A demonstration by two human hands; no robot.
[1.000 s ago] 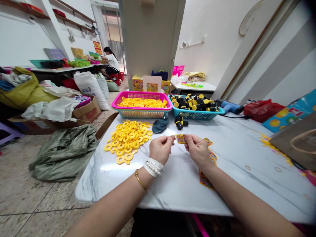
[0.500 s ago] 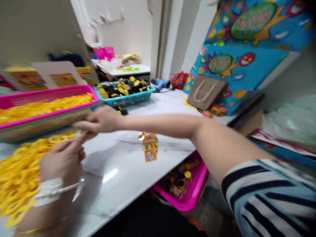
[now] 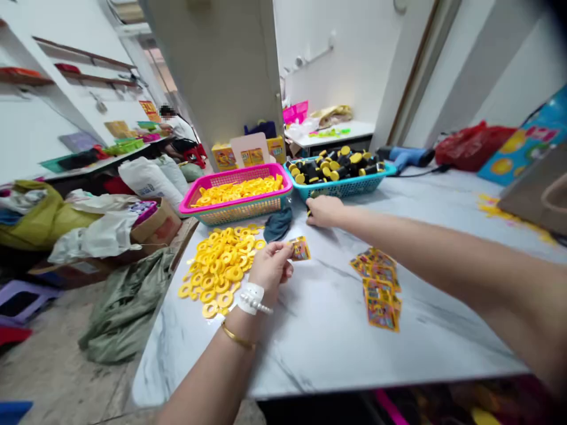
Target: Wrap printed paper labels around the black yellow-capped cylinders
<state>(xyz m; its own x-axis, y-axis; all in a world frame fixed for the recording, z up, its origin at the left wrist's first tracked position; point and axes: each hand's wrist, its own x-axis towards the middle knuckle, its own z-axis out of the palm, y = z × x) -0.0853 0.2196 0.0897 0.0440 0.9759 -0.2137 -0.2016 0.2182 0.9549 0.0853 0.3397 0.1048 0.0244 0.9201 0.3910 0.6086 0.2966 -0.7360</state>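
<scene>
My left hand (image 3: 271, 265) pinches a small printed yellow-and-red sachet (image 3: 300, 248) between finger and thumb, just right of a loose pile of yellow plastic rings (image 3: 217, 265). My right hand (image 3: 323, 211) stretches forward to the front edge of a teal plastic basket (image 3: 341, 188) of black-and-yellow cylinders. A black piece (image 3: 309, 212) shows under its fingers, mostly hidden, and I cannot tell whether the hand grips it. Several similar sachets (image 3: 378, 289) lie overlapping on the white marble-patterned table (image 3: 319, 336), between and below my arms.
A pink-rimmed basket (image 3: 234, 195) of yellow rings and a dark blue cloth (image 3: 278, 224) stand near my hands. A blue heat gun (image 3: 405, 156) and a red plastic bag (image 3: 472, 146) lie further right. A seated person (image 3: 177, 130) works far back left, beyond sacks and cartons.
The view has swung back from the right to face the table. My hands have parted: the right has stretched forward to the teal basket, while the left keeps a sachet pinched.
</scene>
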